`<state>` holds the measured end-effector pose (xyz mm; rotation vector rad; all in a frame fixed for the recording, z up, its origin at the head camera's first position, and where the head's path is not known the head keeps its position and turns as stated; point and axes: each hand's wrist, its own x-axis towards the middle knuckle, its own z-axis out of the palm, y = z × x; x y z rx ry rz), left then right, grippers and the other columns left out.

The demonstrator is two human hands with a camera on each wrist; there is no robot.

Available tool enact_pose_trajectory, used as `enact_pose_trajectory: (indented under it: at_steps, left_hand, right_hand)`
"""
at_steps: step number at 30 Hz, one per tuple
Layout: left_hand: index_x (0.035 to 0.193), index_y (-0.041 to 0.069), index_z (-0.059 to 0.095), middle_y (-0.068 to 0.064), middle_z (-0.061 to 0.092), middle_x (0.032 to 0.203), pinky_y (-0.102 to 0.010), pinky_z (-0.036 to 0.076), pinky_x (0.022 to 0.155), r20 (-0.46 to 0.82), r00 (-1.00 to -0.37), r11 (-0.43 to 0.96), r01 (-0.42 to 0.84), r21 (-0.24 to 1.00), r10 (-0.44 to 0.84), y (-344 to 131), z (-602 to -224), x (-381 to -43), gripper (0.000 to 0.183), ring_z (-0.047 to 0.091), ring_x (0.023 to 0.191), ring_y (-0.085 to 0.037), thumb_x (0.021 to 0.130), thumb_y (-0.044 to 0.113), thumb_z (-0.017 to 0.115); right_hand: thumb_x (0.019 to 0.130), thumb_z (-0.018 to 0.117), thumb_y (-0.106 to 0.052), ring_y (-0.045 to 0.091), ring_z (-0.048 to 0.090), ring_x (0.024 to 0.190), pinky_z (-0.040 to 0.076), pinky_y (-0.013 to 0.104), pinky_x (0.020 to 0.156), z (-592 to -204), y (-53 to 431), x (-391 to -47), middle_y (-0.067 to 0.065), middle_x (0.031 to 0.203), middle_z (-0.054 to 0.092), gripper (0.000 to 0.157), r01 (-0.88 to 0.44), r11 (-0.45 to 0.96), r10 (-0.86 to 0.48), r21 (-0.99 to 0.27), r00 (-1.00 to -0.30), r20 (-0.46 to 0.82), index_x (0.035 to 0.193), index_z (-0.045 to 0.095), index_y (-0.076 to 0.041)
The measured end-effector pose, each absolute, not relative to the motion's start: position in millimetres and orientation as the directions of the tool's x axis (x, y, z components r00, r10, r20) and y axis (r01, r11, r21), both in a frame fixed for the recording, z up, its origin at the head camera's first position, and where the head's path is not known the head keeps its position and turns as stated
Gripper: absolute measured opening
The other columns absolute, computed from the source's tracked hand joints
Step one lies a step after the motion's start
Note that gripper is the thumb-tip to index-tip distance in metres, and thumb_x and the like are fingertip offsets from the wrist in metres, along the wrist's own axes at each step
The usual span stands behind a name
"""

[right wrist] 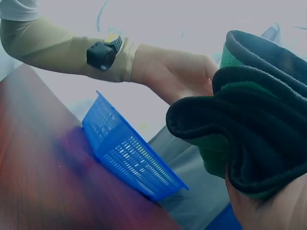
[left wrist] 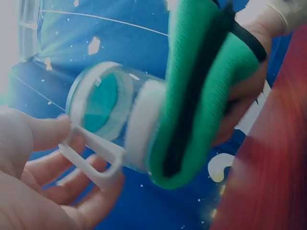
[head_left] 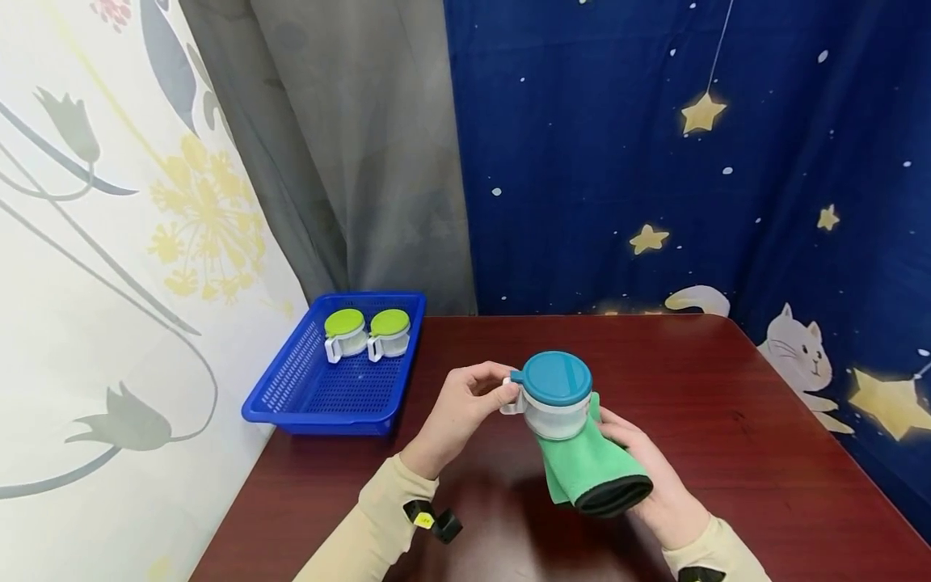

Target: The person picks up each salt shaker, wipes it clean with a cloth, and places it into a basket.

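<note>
A clear seasoning jar (head_left: 556,396) with a blue lid and a white handle is held above the table. My left hand (head_left: 465,408) grips its handle (left wrist: 91,160), thumb near the lid tab. Against the jar's base and side lies a folded green cloth (head_left: 592,465) with black edging. My right hand (head_left: 650,469) holds that cloth from the right, pressing it to the jar. In the right wrist view the cloth (right wrist: 249,115) hides the jar and most of the right fingers.
At the left of the dark red table (head_left: 727,420) stands a blue plastic basket (head_left: 327,420). Two similar jars with green lids (head_left: 344,322) sit inside it, handles toward me. A patterned wall covering borders the left side; curtains (head_left: 582,162) hang behind.
</note>
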<state>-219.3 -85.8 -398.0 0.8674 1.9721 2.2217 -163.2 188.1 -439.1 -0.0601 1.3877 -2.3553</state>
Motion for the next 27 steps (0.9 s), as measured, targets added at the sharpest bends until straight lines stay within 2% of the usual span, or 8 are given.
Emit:
enact_pose_trajectory:
  at_steps: [3, 7, 11, 16, 22, 27]
  left_hand:
    - [0.104, -0.002, 0.069, -0.013, 0.069, 0.113, -0.034, 0.055, 0.083, 0.324, -0.844, -0.158, 0.283, 0.946, 0.428, -88, -395, -218, 0.018, 0.064, 0.099, -0.027, 0.095, 0.013, 0.070]
    - [0.105, -0.006, 0.068, -0.013, 0.067, 0.112, -0.040, 0.056, 0.086, 0.251, -0.842, -0.144, 0.207, 0.968, 0.478, -90, -390, -216, 0.021, 0.064, 0.099, -0.027, 0.096, 0.013, 0.067]
    - [0.102, -0.008, 0.066, -0.014, 0.068, 0.102, -0.044, 0.057, 0.087, 0.169, -0.853, -0.139, 0.115, 0.984, 0.494, -91, -385, -215, 0.021, 0.066, 0.093, -0.026, 0.096, 0.012, 0.064]
    - [0.096, -0.013, 0.062, -0.018, 0.067, 0.097, -0.040, 0.058, 0.084, 0.091, -0.871, -0.127, 0.034, 0.991, 0.483, -91, -381, -214, 0.022, 0.066, 0.090, -0.025, 0.093, 0.008, 0.064]
    - [0.094, -0.007, 0.065, -0.014, 0.068, 0.094, -0.046, 0.057, 0.085, -0.010, -0.865, -0.071, -0.053, 0.996, 0.502, -93, -381, -216, 0.019, 0.068, 0.085, -0.025, 0.093, 0.011, 0.066]
    - [0.093, -0.003, 0.070, -0.013, 0.069, 0.091, -0.050, 0.056, 0.087, -0.061, -0.845, -0.043, -0.098, 0.994, 0.532, -94, -383, -216, 0.012, 0.069, 0.081, -0.027, 0.091, 0.009, 0.068]
  right_hand:
    - [0.106, 0.050, -0.022, 0.016, 0.057, 0.120, 0.047, 0.035, 0.100, -442, 189, -163, -0.005, 0.142, 0.055, 0.041, 0.330, -0.438, -0.383, -0.836, -0.910, -0.159, 0.147, 0.049, -0.023]
    - [0.107, 0.048, -0.022, 0.016, 0.057, 0.119, 0.047, 0.035, 0.100, -444, 190, -162, -0.005, 0.138, 0.058, 0.036, 0.335, -0.443, -0.389, -0.832, -0.908, -0.158, 0.143, 0.051, -0.025]
    - [0.106, 0.050, -0.022, 0.015, 0.056, 0.121, 0.047, 0.035, 0.101, -444, 190, -164, -0.006, 0.138, 0.057, 0.041, 0.345, -0.430, -0.369, -0.834, -0.910, -0.187, 0.147, 0.046, -0.021]
    - [0.106, 0.051, -0.024, 0.016, 0.055, 0.121, 0.047, 0.035, 0.100, -444, 189, -166, -0.003, 0.141, 0.054, 0.051, 0.356, -0.407, -0.375, -0.841, -0.905, -0.201, 0.154, 0.035, -0.017]
    - [0.105, 0.051, -0.024, 0.017, 0.054, 0.121, 0.048, 0.035, 0.099, -447, 191, -167, -0.002, 0.141, 0.053, 0.057, 0.326, -0.360, -0.339, -0.874, -0.919, -0.203, 0.156, 0.028, -0.012]
    - [0.105, 0.051, -0.023, 0.020, 0.058, 0.116, 0.050, 0.037, 0.095, -450, 191, -172, 0.005, 0.138, 0.056, 0.051, 0.336, -0.355, -0.373, -0.872, -0.907, -0.198, 0.153, 0.037, -0.012]
